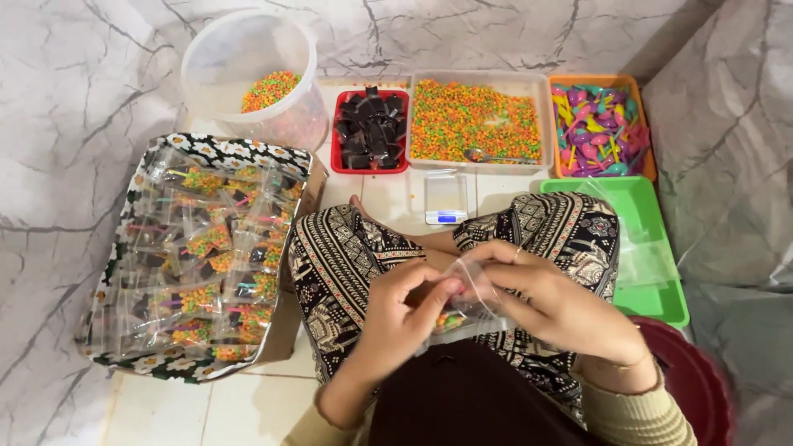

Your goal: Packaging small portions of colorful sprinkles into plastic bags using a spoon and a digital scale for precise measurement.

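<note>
While both hands meet over the lap, the scene reads as follows.

Bag in hand: a small clear plastic bag (464,299) sits between the two hands, above the patterned trousers; a little heap of coloured sprinkles shows in its lower part.
Left hand: the left hand (403,312) has its fingers (438,291) pressed onto the bag's left edge, pinching it.
Right hand: the right hand (552,299) curls over the bag's top, fingers bent and pinching the plastic near its mouth; whether the mouth is closed I cannot tell.
Done so far: the flower-patterned box (216,150) on the floor holds many filled clear packets (206,272), nearly covering its bottom, so a good share looks finished.
Stock left: the white tray of sprinkles (475,120) is close to full, a spoon lying in it; the red tray of dark pieces (370,130) and the orange tray of coloured plastic spoons (601,125) hold plenty.
Other: a round clear tub (248,62) has few sprinkles; a green tray (652,248) holds empty clear bags; a small pocket scale (446,198) lies on the tiles.
</note>
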